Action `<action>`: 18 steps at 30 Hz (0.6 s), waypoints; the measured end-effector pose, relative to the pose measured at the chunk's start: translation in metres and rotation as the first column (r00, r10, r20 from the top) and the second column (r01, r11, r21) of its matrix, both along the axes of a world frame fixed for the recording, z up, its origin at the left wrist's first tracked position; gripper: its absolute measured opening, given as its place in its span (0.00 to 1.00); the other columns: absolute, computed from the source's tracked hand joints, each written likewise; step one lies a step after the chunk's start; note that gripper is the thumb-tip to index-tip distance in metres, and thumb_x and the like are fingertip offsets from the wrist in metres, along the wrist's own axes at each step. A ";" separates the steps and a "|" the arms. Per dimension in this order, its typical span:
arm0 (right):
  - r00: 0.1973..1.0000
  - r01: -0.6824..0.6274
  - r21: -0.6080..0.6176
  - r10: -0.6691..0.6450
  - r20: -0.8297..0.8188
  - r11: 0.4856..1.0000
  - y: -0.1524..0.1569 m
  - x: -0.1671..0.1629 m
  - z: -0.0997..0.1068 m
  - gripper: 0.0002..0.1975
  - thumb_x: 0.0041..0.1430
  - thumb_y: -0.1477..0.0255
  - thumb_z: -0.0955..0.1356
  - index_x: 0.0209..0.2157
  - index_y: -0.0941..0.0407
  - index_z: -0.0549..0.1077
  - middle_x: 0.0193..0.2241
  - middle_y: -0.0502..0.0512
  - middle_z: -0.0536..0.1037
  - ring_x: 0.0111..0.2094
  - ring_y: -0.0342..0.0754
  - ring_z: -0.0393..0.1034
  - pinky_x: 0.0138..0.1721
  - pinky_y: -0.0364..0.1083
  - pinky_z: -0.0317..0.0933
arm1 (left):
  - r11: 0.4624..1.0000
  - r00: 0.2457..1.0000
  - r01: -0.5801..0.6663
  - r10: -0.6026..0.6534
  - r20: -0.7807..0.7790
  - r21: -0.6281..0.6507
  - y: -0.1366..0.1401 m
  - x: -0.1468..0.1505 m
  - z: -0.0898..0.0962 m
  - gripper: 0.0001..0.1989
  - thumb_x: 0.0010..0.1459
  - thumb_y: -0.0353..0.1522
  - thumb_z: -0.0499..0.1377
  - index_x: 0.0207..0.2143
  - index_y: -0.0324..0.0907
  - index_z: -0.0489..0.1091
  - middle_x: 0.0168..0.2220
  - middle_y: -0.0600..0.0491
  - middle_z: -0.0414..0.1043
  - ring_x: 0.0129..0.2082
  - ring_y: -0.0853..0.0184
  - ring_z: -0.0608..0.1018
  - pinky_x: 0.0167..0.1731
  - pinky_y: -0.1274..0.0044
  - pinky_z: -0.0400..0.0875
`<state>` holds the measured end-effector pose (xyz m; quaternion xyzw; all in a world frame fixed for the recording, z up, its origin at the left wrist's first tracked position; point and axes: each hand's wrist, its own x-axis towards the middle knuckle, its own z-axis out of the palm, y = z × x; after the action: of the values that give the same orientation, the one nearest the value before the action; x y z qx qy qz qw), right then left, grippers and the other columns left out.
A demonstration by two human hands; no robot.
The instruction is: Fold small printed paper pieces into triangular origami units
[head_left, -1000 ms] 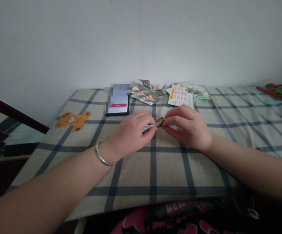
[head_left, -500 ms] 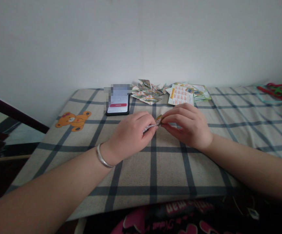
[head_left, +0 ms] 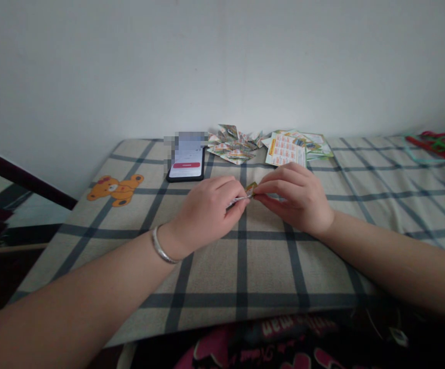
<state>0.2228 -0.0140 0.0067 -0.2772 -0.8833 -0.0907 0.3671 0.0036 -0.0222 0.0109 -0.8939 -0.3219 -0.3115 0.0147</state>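
Checked tablecloth (head_left: 215,271) is spread; folded papers (head_left: 231,152), apparently done, are heaped beside printed sheets (head_left: 286,149) left flat. Over mid-cloth, a seemingly part-folded paper strip (head_left: 250,189) is pinched, fingers closed, by left hand (head_left: 215,207) and right hand (head_left: 297,201).

Beige cloth (head_left: 207,277) is checked grey-blue; left of the black-edged phone (head_left: 186,160) a bear (head_left: 115,189) is coloured orange, right of that phone held paper (head_left: 251,187) is tinged yellow-green

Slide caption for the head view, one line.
Left hand and right hand pinch a small paper over a checked cloth; phone, folded pieces and cards lie behind.
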 end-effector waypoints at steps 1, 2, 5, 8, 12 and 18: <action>1.000 -0.004 0.002 0.004 0.000 1.000 0.000 0.000 0.000 0.06 0.60 0.70 0.69 0.40 0.50 0.76 0.36 0.52 0.78 0.37 0.48 0.68 0.40 0.49 0.63 | 1.000 1.000 0.001 -0.001 0.004 -0.009 0.000 0.000 0.000 0.06 0.61 0.28 0.55 0.30 0.40 0.66 0.31 0.54 0.71 0.32 0.68 0.72 0.32 0.75 0.65; 1.000 -0.005 0.006 0.005 -0.001 1.000 0.000 0.000 0.000 0.06 0.60 0.70 0.69 0.40 0.50 0.76 0.36 0.52 0.78 0.37 0.48 0.68 0.40 0.49 0.63 | 1.000 1.000 0.002 -0.002 0.006 -0.014 0.001 0.000 -0.001 0.06 0.61 0.28 0.55 0.30 0.40 0.66 0.31 0.54 0.70 0.32 0.68 0.72 0.32 0.75 0.65; 1.000 -0.001 0.017 0.001 -0.002 1.000 0.000 0.001 0.000 0.05 0.60 0.70 0.70 0.39 0.51 0.76 0.36 0.52 0.78 0.37 0.48 0.68 0.39 0.49 0.63 | 1.000 1.000 0.009 -0.009 0.009 -0.011 0.001 0.000 -0.001 0.06 0.61 0.28 0.55 0.30 0.40 0.65 0.30 0.53 0.70 0.32 0.68 0.72 0.32 0.75 0.65; 1.000 -0.031 0.023 0.031 -0.005 0.999 0.001 0.000 0.000 0.04 0.60 0.71 0.70 0.37 0.52 0.76 0.35 0.52 0.77 0.36 0.47 0.68 0.38 0.48 0.63 | 1.000 1.000 0.018 -0.018 -0.008 -0.001 0.002 0.000 -0.002 0.06 0.61 0.28 0.55 0.29 0.40 0.65 0.30 0.53 0.70 0.32 0.67 0.71 0.33 0.75 0.66; 0.998 -0.060 0.004 0.060 -0.007 0.998 0.002 -0.001 0.000 0.03 0.60 0.71 0.70 0.36 0.53 0.76 0.33 0.52 0.76 0.35 0.46 0.68 0.37 0.47 0.63 | 0.999 0.997 0.013 -0.010 -0.071 0.041 0.002 -0.001 -0.002 0.08 0.62 0.28 0.54 0.29 0.40 0.67 0.31 0.52 0.71 0.34 0.66 0.72 0.35 0.73 0.67; 0.998 -0.061 -0.090 0.060 -0.006 0.994 0.001 -0.004 0.000 0.05 0.59 0.72 0.68 0.31 0.55 0.76 0.25 0.51 0.72 0.28 0.44 0.65 0.30 0.45 0.57 | 0.990 0.993 0.050 -0.035 -0.113 0.129 0.003 -0.004 -0.004 0.09 0.63 0.30 0.53 0.30 0.39 0.70 0.33 0.51 0.73 0.38 0.64 0.74 0.40 0.71 0.69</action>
<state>0.2184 -0.0128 0.0071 -0.2667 -0.8939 -0.0392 0.3581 -0.0002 -0.0190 0.0069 -0.9136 -0.2802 -0.2822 0.0846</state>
